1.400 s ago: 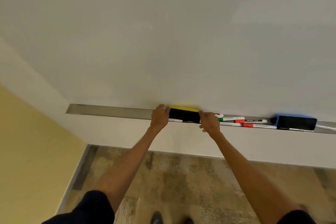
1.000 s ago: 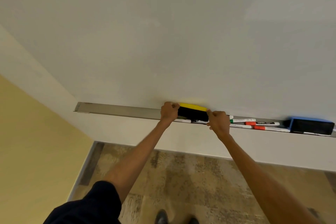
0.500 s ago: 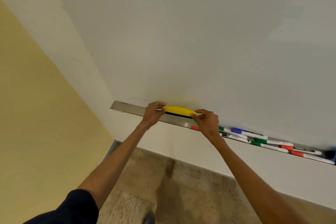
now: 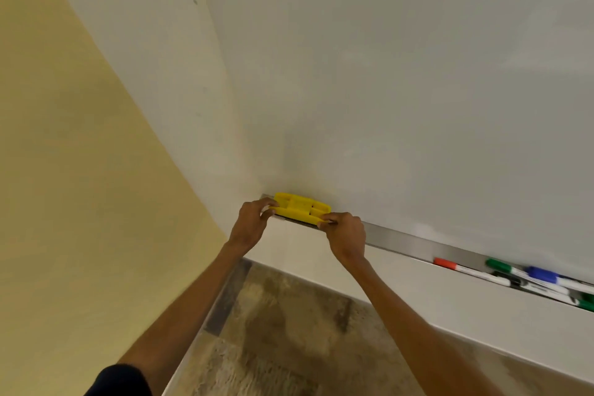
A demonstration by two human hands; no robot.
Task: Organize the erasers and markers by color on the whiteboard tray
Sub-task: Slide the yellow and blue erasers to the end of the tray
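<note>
A yellow eraser (image 4: 300, 210) lies at the far left end of the metal whiteboard tray (image 4: 405, 242), its moulded yellow top facing up. My left hand (image 4: 252, 226) grips its left end and my right hand (image 4: 345, 235) grips its right end. Further right in the tray lie a red-capped marker (image 4: 445, 264), a green-capped marker (image 4: 499, 266), a blue-capped marker (image 4: 543, 275) and a black-capped marker (image 4: 511, 283), loosely bunched. Another green cap (image 4: 586, 304) shows at the frame's right edge.
The whiteboard (image 4: 401, 90) rises behind the tray. A yellow side wall (image 4: 80, 202) closes in on the left, just past the tray's end. A stretch of bare tray separates the eraser from the markers. Mottled floor (image 4: 289, 331) lies below.
Both hands have slid the yellow eraser leftward along the tray to its left end. The view has swung left, so the markers sit at the right edge and the blue eraser has left view.
</note>
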